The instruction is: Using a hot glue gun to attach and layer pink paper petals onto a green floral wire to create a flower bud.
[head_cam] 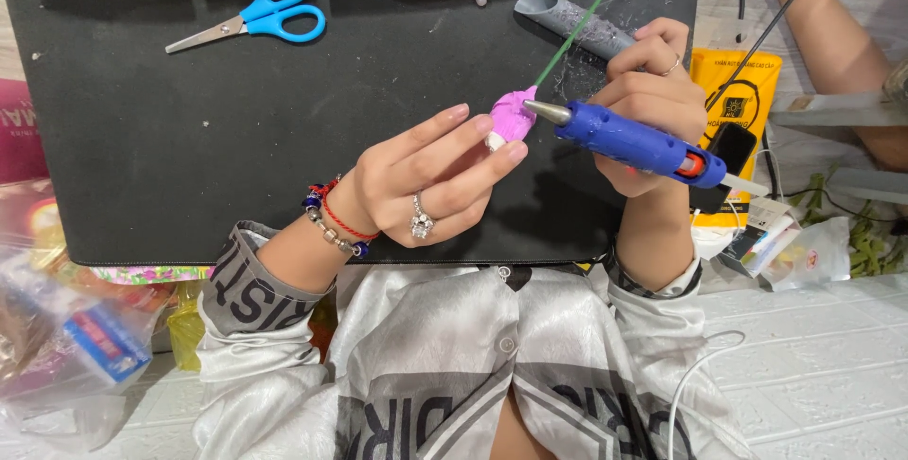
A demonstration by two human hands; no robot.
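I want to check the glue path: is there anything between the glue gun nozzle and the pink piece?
Nothing visible. The blue glue gun in the right hand points its nozzle at the pink piece, held by the left hand.

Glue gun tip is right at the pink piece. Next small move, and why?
Probably close the last gap and squeeze a dab of glue. The right hand aims the glue gun, nozzle just short of the pink piece on its green stem, which the left hand pinches above the mat.

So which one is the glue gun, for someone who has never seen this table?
Find the black mat covering the table. At its right edge, the right hand holds a blue glue gun. Its silver nozzle points at a pink bud; the scissors are paler blue.
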